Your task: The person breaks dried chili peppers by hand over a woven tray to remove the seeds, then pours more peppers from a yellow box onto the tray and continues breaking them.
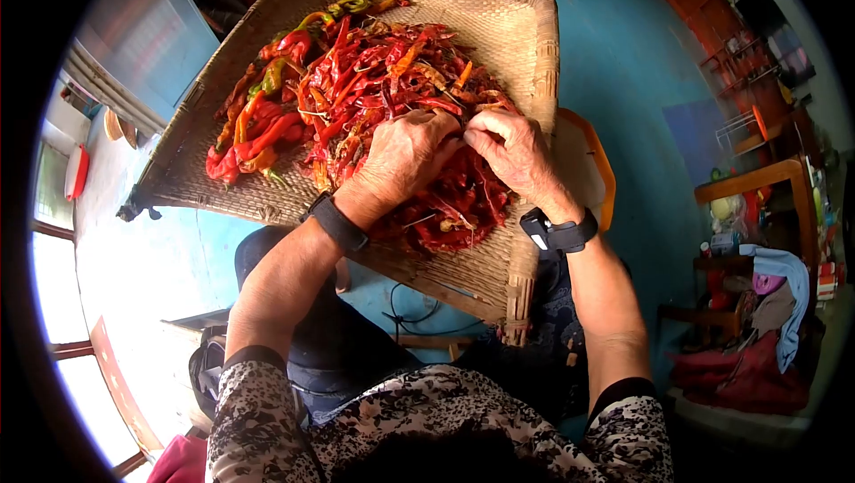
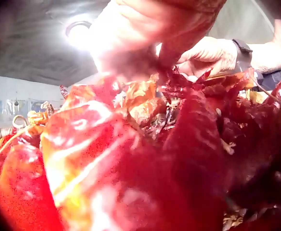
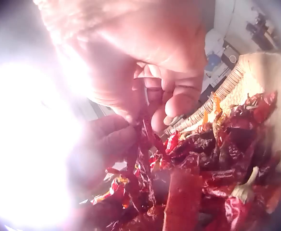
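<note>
Both hands meet over a heap of dried red peppers [image 1: 356, 64] in a woven basket [image 1: 508, 20]. The left hand [image 1: 405, 153] has its fingers curled, their tips close to the right hand's. Thumb and fingers of the right hand [image 1: 517, 153] pinch a dark, wrinkled pepper [image 3: 147, 137], seen in the right wrist view; the left hand [image 3: 106, 139] grips it from the other side. In the left wrist view, glossy red peppers [image 2: 106, 159] fill the front below the left hand [image 2: 155, 29], and the right hand [image 2: 210, 55] is behind. The left fingertips are blurred there.
Fresher red and green peppers [image 1: 267, 126] lie at the basket's left side. The basket is above the person's lap, its near corner [image 1: 517, 323] between the forearms. An orange-rimmed round object [image 1: 592, 162] stands to its right. Shelves and piled clothes [image 1: 766, 323] are farther right.
</note>
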Tool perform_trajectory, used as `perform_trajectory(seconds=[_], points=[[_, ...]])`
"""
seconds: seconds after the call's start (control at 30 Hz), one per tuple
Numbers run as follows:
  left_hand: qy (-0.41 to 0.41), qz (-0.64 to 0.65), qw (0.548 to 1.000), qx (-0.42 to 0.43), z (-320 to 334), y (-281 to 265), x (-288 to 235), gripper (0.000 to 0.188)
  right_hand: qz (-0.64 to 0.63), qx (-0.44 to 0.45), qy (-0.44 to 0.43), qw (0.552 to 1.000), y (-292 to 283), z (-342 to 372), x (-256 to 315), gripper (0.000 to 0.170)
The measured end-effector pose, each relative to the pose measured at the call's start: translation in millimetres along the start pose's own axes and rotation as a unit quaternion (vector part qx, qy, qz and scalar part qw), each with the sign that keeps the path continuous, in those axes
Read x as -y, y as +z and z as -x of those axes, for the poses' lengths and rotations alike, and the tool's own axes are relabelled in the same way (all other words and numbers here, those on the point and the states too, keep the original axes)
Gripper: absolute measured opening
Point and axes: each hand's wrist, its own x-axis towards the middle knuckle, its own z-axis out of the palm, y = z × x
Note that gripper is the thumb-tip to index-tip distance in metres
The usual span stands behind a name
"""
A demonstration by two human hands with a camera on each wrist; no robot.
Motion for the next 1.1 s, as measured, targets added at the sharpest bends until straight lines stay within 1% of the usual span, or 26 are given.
perform_trajectory(seconds=[0.07, 0.1, 0.13, 0.17, 0.2, 0.23, 0.27, 0.33, 0.37, 0.43, 0.47, 0.5, 0.53, 0.57, 0.6, 0.63, 0.67, 0.7, 0.73, 0.8, 0.87, 0.93, 1.0, 1.03, 1.07, 1.1], points=[[0.004, 0.003, 1.000, 0.003, 0.4, 0.5, 0.1, 0.015, 0.000, -0.074, 0.004, 0.997, -4.6, -1.3, -9.7, 0.012], [0.009, 0.009, 0.999, 0.032, 1.3, 0.4, 1.4, 0.017, -0.012, -0.108, 0.064, 0.992, -11.5, -1.4, -16.4, 0.015], [0.013, 0.014, 0.998, 0.060, 2.3, 0.6, 2.5, 0.020, -0.043, -0.166, 0.061, 0.983, -22.8, -3.6, -15.3, 0.018], [0.013, 0.014, 0.998, 0.059, 4.6, 2.2, 3.4, 0.020, -0.007, -0.206, 0.056, 0.977, -36.6, -2.4, -26.4, 0.022], [0.023, -0.026, 0.995, 0.088, 7.7, 4.5, 4.6, 0.022, 0.094, -0.254, 0.072, 0.960, -51.7, 0.6, -37.3, 0.024], [0.033, -0.065, 0.990, 0.117, 9.6, 5.7, 5.5, 0.025, 0.102, -0.276, 0.106, 0.950, -65.1, 3.6, -43.4, 0.023], [0.032, -0.065, 0.991, 0.115, 9.5, 5.9, 5.8, 0.025, 0.155, -0.295, 0.097, 0.938, -77.7, 6.6, -50.9, 0.021], [0.028, -0.092, 0.983, 0.155, 9.1, 6.7, 6.2, 0.031, 0.328, -0.273, 0.150, 0.892, -98.6, 17.3, -52.9, 0.019], [0.027, -0.092, 0.984, 0.154, 9.9, 7.5, 7.1, 0.031, 0.329, -0.272, 0.149, 0.892, -96.6, 18.6, -55.3, 0.019], [0.049, -0.094, 0.985, 0.134, 11.8, 9.7, 9.6, 0.033, 0.485, -0.293, 0.054, 0.822, -89.1, 19.6, -56.0, 0.017], [0.048, -0.094, 0.985, 0.134, 12.2, 11.5, 10.4, 0.033, 0.407, -0.265, 0.063, 0.872, -81.9, 16.8, -51.6, 0.018], [0.051, -0.093, 0.986, 0.129, 12.2, 13.6, 11.2, 0.031, 0.314, -0.172, 0.122, 0.926, -74.9, 14.2, -46.0, 0.019], [0.055, -0.092, 0.986, 0.125, 12.1, 14.6, 11.5, 0.029, 0.215, -0.076, 0.178, 0.957, -64.5, 10.1, -32.8, 0.021], [0.054, -0.092, 0.986, 0.125, 11.8, 14.5, 11.1, 0.029, 0.172, -0.005, 0.167, 0.971, -50.1, 10.3, -26.2, 0.025], [0.051, -0.102, 0.985, 0.128, 11.9, 14.4, 10.8, 0.025, 0.128, 0.065, 0.155, 0.977, -35.6, 10.0, -21.1, 0.029], [0.050, -0.113, 0.984, 0.131, 12.1, 14.2, 11.0, 0.021, 0.139, 0.114, 0.164, 0.970, -22.9, 7.4, -17.2, 0.025], [0.049, -0.114, 0.983, 0.132, 12.3, 13.8, 11.6, 0.021, 0.149, 0.162, 0.173, 0.960, -12.1, 4.9, -14.5, 0.022], [0.051, -0.112, 0.985, 0.123, 13.0, 13.4, 12.5, 0.017, 0.189, 0.189, 0.137, 0.954, -4.3, 3.1, -13.9, 0.019], [0.052, -0.110, 0.986, 0.114, 13.6, 12.6, 13.0, 0.014, 0.176, 0.182, 0.120, 0.960, -0.6, 1.6, -6.2, 0.017], [0.049, -0.107, 0.987, 0.114, 15.0, 10.5, 13.5, 0.013, 0.210, 0.178, 0.101, 0.956, 10.8, -1.5, -13.5, 0.014], [0.047, -0.103, 0.987, 0.112, 16.3, 7.5, 14.9, 0.012, 0.220, 0.164, 0.106, 0.956, 14.4, -4.3, -10.9, 0.014], [0.057, -0.097, 0.989, 0.093, 18.3, 4.8, 16.2, 0.012, 0.230, 0.149, 0.110, 0.955, 17.6, -4.8, -12.1, 0.014], [0.053, -0.103, 0.989, 0.094, 19.7, 2.9, 17.2, 0.014, 0.199, 0.060, 0.075, 0.975, 17.1, -2.9, -20.4, 0.015], [0.050, -0.109, 0.988, 0.094, 20.4, 1.8, 17.5, 0.016, 0.175, 0.070, 0.103, 0.977, 9.6, -5.8, -14.2, 0.013], [0.048, -0.110, 0.989, 0.092, 20.9, 0.5, 17.3, 0.016, 0.156, 0.027, 0.085, 0.984, 4.7, -6.5, -7.3, 0.011], [0.043, -0.108, 0.989, 0.095, 20.7, -0.5, 16.8, 0.019, 0.139, 0.017, 0.094, 0.986, -0.5, -6.3, -7.8, 0.014]])
